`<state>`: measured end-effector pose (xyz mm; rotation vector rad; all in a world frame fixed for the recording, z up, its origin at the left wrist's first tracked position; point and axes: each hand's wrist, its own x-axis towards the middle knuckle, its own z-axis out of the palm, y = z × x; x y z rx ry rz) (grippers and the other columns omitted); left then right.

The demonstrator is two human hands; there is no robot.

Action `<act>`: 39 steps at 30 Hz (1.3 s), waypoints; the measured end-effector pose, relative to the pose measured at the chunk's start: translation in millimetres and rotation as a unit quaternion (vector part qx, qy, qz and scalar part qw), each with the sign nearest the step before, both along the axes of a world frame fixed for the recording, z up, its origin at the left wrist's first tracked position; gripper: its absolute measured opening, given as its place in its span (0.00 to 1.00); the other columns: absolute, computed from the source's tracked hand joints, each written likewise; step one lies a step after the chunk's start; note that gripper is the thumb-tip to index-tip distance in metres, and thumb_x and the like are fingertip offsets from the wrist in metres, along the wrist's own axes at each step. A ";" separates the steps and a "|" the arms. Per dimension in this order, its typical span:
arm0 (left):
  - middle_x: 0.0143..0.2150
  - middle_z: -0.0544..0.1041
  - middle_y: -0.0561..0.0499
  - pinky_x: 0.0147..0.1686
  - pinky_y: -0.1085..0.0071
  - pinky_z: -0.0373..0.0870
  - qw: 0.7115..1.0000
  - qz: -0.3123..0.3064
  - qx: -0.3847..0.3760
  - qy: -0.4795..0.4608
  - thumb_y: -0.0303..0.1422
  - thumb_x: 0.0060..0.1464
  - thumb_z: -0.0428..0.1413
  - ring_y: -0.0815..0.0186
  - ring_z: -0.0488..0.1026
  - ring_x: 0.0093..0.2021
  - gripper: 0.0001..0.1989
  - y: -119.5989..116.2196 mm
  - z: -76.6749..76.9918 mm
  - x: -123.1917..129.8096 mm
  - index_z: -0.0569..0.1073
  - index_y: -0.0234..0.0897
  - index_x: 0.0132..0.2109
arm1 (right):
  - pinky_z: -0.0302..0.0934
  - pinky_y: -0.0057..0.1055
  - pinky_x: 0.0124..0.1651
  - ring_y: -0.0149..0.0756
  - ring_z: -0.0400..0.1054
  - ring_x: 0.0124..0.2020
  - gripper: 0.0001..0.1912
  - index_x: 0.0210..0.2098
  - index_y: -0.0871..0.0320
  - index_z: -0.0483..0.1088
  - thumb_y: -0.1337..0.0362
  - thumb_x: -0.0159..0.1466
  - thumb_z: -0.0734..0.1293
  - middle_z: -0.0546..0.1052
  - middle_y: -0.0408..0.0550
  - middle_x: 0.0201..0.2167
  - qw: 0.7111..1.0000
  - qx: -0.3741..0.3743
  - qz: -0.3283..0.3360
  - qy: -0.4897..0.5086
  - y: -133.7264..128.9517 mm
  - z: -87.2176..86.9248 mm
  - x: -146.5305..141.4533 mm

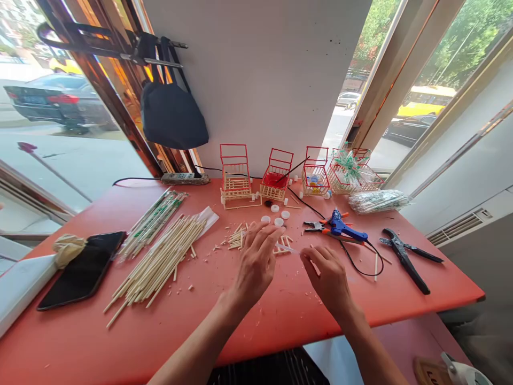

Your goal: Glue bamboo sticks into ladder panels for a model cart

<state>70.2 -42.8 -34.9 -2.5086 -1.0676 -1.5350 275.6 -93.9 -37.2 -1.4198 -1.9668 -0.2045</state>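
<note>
My right hand (326, 275) pinches one end of a thin translucent white stick (286, 248) between thumb and fingers. The stick's other end meets my left hand (258, 254), whose bent fingers close around it; the exact grip is partly hidden. Under and just behind the stick lies a small frame of short wooden sticks (287, 240) on the table. Cut wooden pieces (235, 239) are piled beside my left fingers. White bottle caps (279, 221) lie just beyond the hands.
Small red-and-wood carts (236, 184) stand along the wall. A blue glue gun (347, 229), pliers (404, 256) and cable lie right. At left are long wooden sticks (160, 262), wrapped sticks (150, 222) and a black phone (82, 272). A power strip (184, 178) sits behind.
</note>
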 end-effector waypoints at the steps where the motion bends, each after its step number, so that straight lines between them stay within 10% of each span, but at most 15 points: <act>1: 0.58 0.80 0.44 0.69 0.49 0.66 1.000 0.001 -0.008 0.007 0.14 0.59 0.51 0.54 0.70 0.65 0.28 -0.3 0.1 0.3 0.71 0.39 0.63 | 0.61 0.34 0.41 0.38 0.72 0.36 0.11 0.39 0.54 0.75 0.64 0.77 0.62 0.79 0.47 0.33 1.000 0.000 0.002 -0.003 0.4 0.1 -0.7; 13: 0.48 0.85 0.49 0.69 0.48 0.64 0.998 -0.029 0.027 0.054 0.26 0.67 0.58 0.55 0.76 0.59 0.08 -7.0 -3.4 12.1 0.78 0.38 0.50 | 0.60 0.35 0.44 0.39 0.71 0.39 0.09 0.43 0.55 0.76 0.64 0.76 0.64 0.80 0.47 0.35 1.000 -0.003 0.016 -0.009 2.2 1.8 -13.3; 39: 0.40 0.84 0.52 0.67 0.56 0.64 0.998 -0.006 0.036 0.056 0.25 0.67 0.58 0.62 0.77 0.47 0.06 -5.1 -8.3 16.7 0.79 0.38 0.47 | 0.58 0.35 0.43 0.40 0.72 0.37 0.10 0.41 0.56 0.74 0.62 0.77 0.63 0.81 0.47 0.35 0.997 0.068 0.038 -0.028 9.5 -1.6 -12.7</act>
